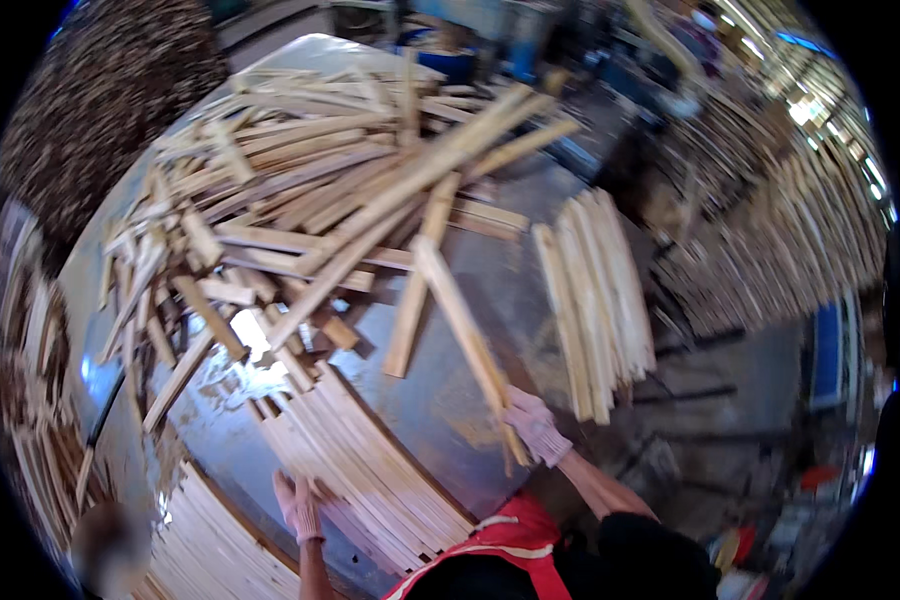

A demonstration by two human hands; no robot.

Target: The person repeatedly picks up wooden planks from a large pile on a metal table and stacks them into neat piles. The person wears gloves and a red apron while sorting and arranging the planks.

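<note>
In a pale knitted glove, my right hand grips the near end of a long wooden strip. The strip slants away to the far left, and its far end lies against the loose pile. My left hand, also gloved, has its fingers stretched out. It rests by the left edge of a row of wooden strips laid side by side on the metal table. I cannot tell how firmly it touches them.
A large jumbled pile of wooden strips covers the table's far side. Another row of strips lies at the near left, and a stack of strips at the right edge. Stacked wood stands beyond on the right, bark-like material at the far left.
</note>
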